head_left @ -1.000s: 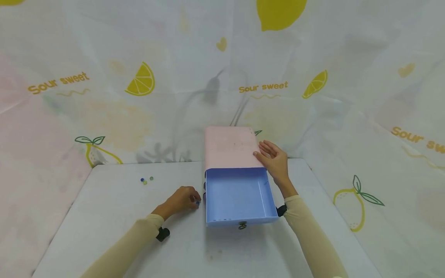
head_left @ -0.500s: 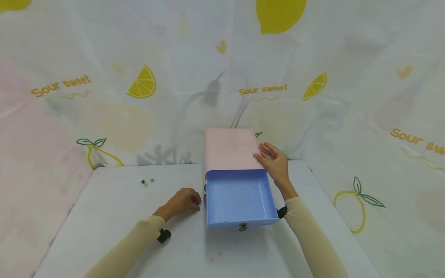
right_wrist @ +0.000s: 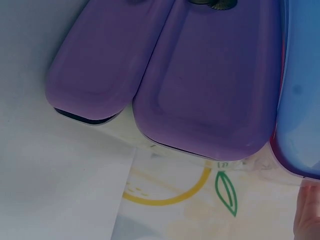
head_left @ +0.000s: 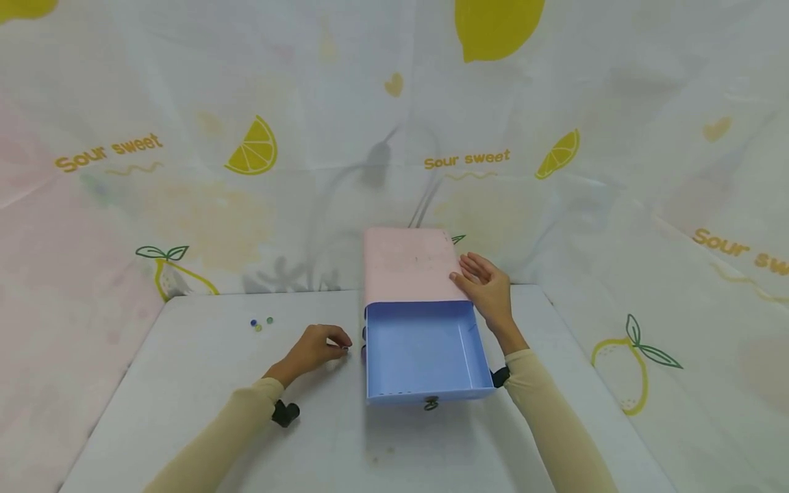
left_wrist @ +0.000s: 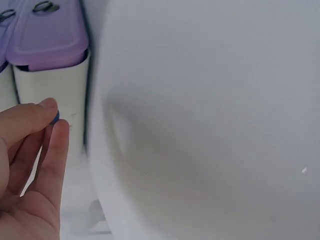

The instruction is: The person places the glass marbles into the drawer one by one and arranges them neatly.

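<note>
My left hand (head_left: 313, 350) pinches a small blue marble (left_wrist: 56, 118) between thumb and fingertips, just left of a drawer cabinet (head_left: 407, 263) with a pink top. Most of the marble is hidden by the fingers. My right hand (head_left: 490, 291) rests at the cabinet's right upper edge, thumb on the top and fingers fairly straight along the side. The light blue top drawer (head_left: 419, 349) is pulled out toward me, nothing visible inside it. Below it, purple drawers (right_wrist: 210, 90) are pushed in, with ring pulls on their fronts.
Three more small marbles, a blue one (head_left: 253, 322), a yellowish one (head_left: 258, 328) and a green one (head_left: 270, 320), lie at the back left of the white table (head_left: 203, 370). A lemon-print sheet (head_left: 308, 205) hangs close behind the cabinet.
My left hand has risen slightly and drawn back a little to the left, the pinched marble moving with it. The right hand and the drawer keep their places.
</note>
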{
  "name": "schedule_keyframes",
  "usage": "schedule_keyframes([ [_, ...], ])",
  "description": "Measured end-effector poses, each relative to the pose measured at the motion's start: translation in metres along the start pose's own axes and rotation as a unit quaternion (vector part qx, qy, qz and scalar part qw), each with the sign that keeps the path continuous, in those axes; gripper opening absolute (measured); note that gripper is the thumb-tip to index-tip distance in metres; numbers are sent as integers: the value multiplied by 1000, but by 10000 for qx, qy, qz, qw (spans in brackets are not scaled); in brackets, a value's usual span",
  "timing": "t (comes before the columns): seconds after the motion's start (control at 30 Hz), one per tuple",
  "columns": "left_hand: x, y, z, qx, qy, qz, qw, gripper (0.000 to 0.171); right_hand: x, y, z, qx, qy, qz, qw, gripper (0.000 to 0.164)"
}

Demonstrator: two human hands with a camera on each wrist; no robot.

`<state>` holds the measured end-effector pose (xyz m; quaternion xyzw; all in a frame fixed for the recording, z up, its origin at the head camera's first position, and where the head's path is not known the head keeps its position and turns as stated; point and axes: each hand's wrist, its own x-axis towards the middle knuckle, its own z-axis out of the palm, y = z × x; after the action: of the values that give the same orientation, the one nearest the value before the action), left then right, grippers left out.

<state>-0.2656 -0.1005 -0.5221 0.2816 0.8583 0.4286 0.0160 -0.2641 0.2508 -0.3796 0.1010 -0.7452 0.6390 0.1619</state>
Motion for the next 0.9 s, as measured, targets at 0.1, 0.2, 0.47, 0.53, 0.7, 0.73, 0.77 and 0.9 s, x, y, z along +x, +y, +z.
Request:
schedule_keyframes([
  [0.1,3,4,-6,-168,298,-7,9994,15,3,10,-1,11,37,-46,10000,62],
  [0.2,5,12,-12,-330,496,-170,9981,16,5,17,-2,53,84,-66,9999,62],
  [0.47,7,33,-24,-832,686,-481,9930,19,-1,-4,1,113,19,3,9999,60],
  [0.53,6,37,-25,-985,711,-496,9914,19,-2,-4,1,125,24,10,9999,60],
  [0.7,4,47,-28,-1458,773,-43,9863,33,-2,-3,1,118,12,10,9999,60],
  [0.73,4,50,-29,-1561,792,102,9845,38,-3,-3,1,122,11,9,9999,60],
  [0.77,3,53,-29,-1625,817,214,9831,41,-3,-3,1,119,12,11,9999,60],
  [0.9,2,66,-33,-1713,902,544,9796,43,-3,-4,1,119,21,20,9999,59],
])
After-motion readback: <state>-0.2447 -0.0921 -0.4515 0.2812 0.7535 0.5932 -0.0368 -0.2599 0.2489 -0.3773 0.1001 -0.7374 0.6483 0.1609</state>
